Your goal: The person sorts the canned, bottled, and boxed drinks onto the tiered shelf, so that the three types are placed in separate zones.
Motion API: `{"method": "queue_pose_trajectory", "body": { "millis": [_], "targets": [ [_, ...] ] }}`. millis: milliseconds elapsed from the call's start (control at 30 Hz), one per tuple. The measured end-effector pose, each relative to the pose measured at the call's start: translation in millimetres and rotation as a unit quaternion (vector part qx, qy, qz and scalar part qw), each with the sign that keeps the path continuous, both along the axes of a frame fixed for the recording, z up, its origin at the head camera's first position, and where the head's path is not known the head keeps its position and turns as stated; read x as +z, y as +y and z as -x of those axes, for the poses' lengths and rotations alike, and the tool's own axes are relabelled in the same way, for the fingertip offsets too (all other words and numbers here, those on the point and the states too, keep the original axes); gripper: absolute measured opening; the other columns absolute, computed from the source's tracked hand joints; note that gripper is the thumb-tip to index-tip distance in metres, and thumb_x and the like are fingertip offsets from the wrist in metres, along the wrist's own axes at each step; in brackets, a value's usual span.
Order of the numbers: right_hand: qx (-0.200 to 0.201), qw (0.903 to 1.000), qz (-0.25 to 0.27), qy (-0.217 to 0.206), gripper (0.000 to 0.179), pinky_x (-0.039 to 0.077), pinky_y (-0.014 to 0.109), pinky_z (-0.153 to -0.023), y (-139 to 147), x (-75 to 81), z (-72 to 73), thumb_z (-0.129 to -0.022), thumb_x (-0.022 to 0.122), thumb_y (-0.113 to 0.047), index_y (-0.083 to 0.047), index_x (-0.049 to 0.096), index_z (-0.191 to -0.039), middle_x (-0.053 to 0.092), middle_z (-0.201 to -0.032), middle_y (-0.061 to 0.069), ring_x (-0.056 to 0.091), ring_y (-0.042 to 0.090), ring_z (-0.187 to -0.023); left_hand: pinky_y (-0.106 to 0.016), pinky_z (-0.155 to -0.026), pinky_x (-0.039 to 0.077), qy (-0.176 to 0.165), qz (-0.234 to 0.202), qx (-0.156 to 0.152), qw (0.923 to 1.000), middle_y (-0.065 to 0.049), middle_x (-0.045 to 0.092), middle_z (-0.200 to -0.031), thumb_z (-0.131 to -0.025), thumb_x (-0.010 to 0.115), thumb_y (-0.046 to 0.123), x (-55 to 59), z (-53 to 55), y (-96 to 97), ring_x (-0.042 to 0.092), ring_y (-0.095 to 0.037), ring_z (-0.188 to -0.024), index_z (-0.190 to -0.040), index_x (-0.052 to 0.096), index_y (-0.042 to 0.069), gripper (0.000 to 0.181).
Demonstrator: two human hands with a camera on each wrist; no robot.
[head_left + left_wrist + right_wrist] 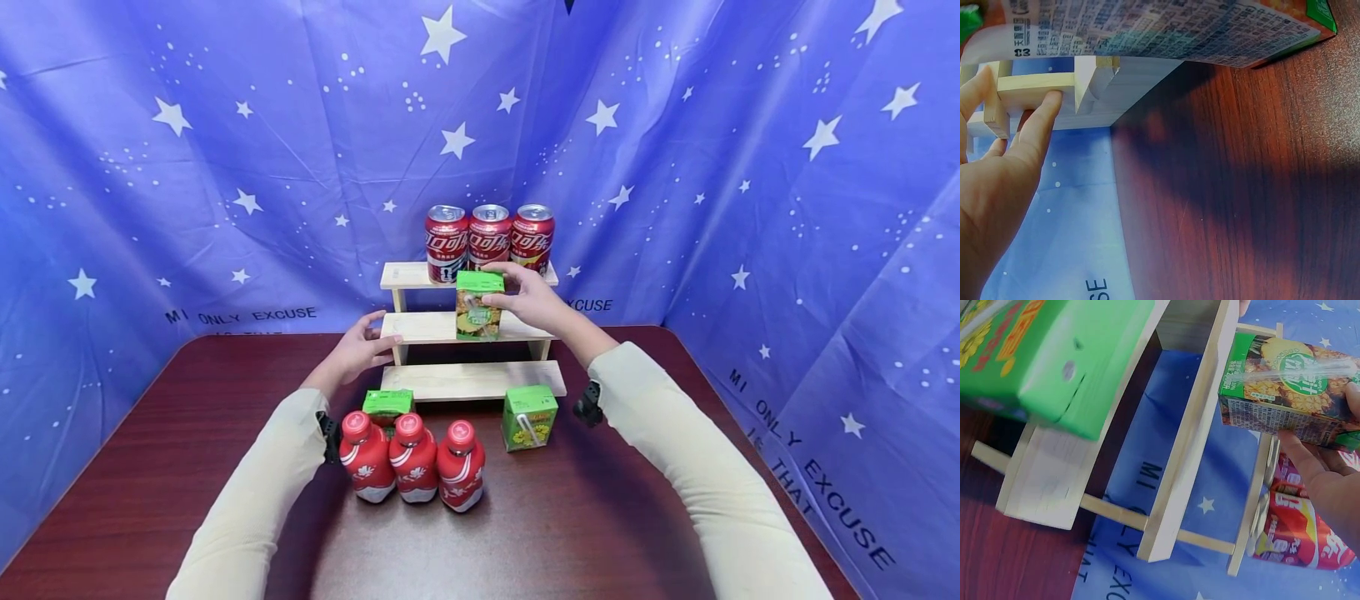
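Observation:
My right hand [536,300] holds a green pineapple juice box [474,321] upright by its upper part, at the middle tier of a wooden three-step stand [468,379]. In the right wrist view, fingers press the side of this juice box [1272,394], and a clear-wrapped straw runs along its front. My left hand [351,354] grips the left end of the middle tier; in the left wrist view, fingertips rest on the end of the wooden plank [1035,90]. Three red cola cans [490,237] stand in a row on the top tier, behind the right hand.
Three red bottles [412,467] stand together on the dark red table [570,533]. Behind them is a partly hidden green juice box [387,402]. Another juice box [529,418] stands before the bottom tier's right end. A blue star-patterned curtain [300,150] hangs behind.

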State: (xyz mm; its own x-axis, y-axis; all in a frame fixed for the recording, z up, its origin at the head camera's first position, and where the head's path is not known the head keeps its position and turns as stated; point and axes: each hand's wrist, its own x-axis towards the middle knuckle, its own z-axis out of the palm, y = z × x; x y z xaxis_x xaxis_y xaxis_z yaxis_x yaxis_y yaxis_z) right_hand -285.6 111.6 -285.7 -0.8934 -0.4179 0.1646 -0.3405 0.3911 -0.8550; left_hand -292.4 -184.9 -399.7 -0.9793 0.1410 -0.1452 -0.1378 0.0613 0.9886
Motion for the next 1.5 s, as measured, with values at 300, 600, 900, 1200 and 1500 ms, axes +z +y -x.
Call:
{"method": "queue_pose_trajectory", "body": {
  "millis": [300, 600, 900, 1200, 1500],
  "targets": [
    [-0.010, 0.9997, 0.018, -0.011, 0.049, 0.054, 0.037, -0.087, -19, -2.3, 5.9, -0.089, 0.065, -0.016, -0.014, 0.048, -0.135, 0.058, -0.118, 0.014, 0.055, 0.025, -0.108, -0.048, -0.103, 0.044, -0.004, 0.004, -0.001, 1.0000, -0.025, 0.032, -0.138, -0.093, 0.056, 0.007, -0.3, 0.1, 0.3, 0.046, -0.035, -0.122, -0.151, 0.009, 0.013, 0.075],
    [-0.025, 0.9995, 0.010, -0.014, 0.048, 0.053, 0.036, -0.088, -34, -7.8, 11.4, -0.089, 0.065, -0.017, -0.018, 0.048, -0.134, 0.059, -0.114, 0.013, 0.055, 0.024, -0.105, -0.048, -0.104, 0.044, -0.004, 0.001, -0.004, 1.0000, -0.026, 0.031, -0.139, -0.093, 0.055, 0.006, -1.1, -1.4, -0.1, 0.043, -0.039, -0.126, -0.151, 0.008, 0.013, 0.075],
    [-0.036, 0.9986, 0.029, -0.026, 0.050, 0.053, 0.033, -0.085, -44, -14.2, 15.5, -0.089, 0.064, -0.014, -0.012, 0.045, -0.135, 0.058, -0.114, 0.013, 0.055, 0.023, -0.102, -0.049, -0.104, 0.043, -0.010, -0.002, -0.003, 0.9999, -0.026, 0.032, -0.138, -0.093, 0.054, 0.005, -2.6, -0.3, 0.2, 0.041, -0.041, -0.127, -0.151, 0.008, 0.013, 0.074],
    [-0.077, 0.9953, 0.041, -0.042, 0.054, 0.050, 0.038, -0.093, -47, -14.5, 19.1, -0.089, 0.065, -0.017, -0.011, 0.039, -0.136, 0.053, -0.123, 0.013, 0.051, 0.025, -0.111, -0.045, -0.100, 0.049, 0.022, -0.009, -0.018, 0.9996, -0.028, 0.035, -0.134, -0.089, 0.065, 0.015, -1.2, -2.9, -3.2, 0.052, -0.031, -0.115, -0.150, 0.011, 0.011, 0.082],
    [-0.083, 0.9949, 0.044, -0.035, 0.052, 0.049, 0.040, -0.096, -45, -16.0, 20.6, -0.088, 0.066, -0.019, -0.013, 0.045, -0.135, 0.051, -0.127, 0.014, 0.051, 0.027, -0.114, -0.048, -0.105, 0.042, -0.008, -0.010, -0.005, 0.9999, -0.025, 0.031, -0.138, -0.093, 0.053, 0.004, 2.1, -0.5, -0.2, 0.040, -0.040, -0.128, -0.151, 0.006, 0.013, 0.075]
  ]
}}
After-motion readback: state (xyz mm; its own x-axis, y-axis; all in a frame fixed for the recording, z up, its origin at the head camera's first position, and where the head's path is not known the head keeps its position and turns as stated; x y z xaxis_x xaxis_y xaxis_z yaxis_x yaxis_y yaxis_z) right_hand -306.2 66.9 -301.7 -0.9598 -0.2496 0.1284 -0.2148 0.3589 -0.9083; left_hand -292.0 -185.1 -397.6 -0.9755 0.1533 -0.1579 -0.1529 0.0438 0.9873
